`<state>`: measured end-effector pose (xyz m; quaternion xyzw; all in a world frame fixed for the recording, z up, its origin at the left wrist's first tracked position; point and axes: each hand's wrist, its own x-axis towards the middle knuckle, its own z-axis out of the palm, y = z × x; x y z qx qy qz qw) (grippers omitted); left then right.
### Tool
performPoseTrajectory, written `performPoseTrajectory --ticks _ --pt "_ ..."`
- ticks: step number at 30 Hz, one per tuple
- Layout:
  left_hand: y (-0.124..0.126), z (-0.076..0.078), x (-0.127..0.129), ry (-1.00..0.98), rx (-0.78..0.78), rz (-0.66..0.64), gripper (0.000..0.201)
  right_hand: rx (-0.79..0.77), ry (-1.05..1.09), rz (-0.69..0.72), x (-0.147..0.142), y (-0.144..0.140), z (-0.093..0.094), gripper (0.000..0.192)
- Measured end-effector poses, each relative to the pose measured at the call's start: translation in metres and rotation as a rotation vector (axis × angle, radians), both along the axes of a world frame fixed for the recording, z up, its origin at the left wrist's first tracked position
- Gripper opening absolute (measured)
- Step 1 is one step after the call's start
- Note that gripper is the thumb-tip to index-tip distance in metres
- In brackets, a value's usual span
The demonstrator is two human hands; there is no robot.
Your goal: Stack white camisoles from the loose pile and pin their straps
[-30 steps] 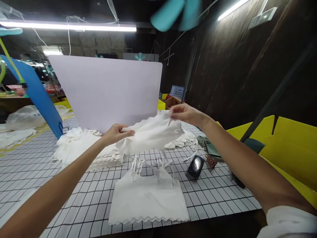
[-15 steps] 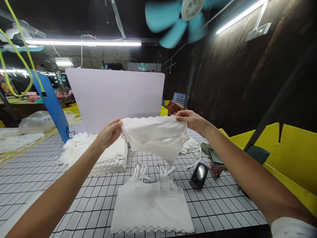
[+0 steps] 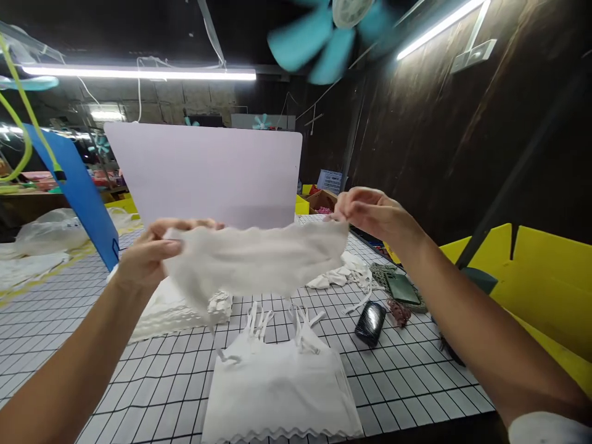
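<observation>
A white camisole [image 3: 263, 259] with a wavy edge along its top is stretched between my two hands, blurred by motion. My left hand [image 3: 150, 250] is closed on its upper left edge, fingers running along behind the cloth. At the upper right corner, my right hand [image 3: 374, 213] pinches the fabric between thumb and fingers. Below, a second white camisole [image 3: 282, 385] lies flat near the table's front edge, its thin straps pointing away from me and its wavy hem towards me. Behind my left forearm is a stack of white garments [image 3: 176, 311], partly hidden.
A pale upright panel [image 3: 203, 172] and a blue panel [image 3: 74, 185] stand beyond the gridded table [image 3: 407, 382]. To the right lie a black shiny packet [image 3: 370, 324], a reddish bundle [image 3: 398, 312], a green phone-like object [image 3: 402, 288] and crumpled white cloth [image 3: 342, 271]. Yellow bins [image 3: 550, 271] flank the table.
My left hand has moved left and its fingers have spread further over the edge, pulling the held camisole leftward and wider. My right hand has risen slightly. The view has shifted a little.
</observation>
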<state>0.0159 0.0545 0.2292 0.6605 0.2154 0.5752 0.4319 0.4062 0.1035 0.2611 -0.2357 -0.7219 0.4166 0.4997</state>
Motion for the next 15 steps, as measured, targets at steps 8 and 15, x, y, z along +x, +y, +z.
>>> performPoseTrajectory --ticks 8,15 --pt "-0.026 0.015 0.060 0.456 0.045 0.068 0.056 -0.066 -0.183 0.317 -0.069 -0.027 -0.030 0.035" --pt "0.001 0.006 0.048 0.603 -0.276 -0.047 0.029 -0.273 0.017 0.337 -0.108 -0.018 -0.054 0.027"
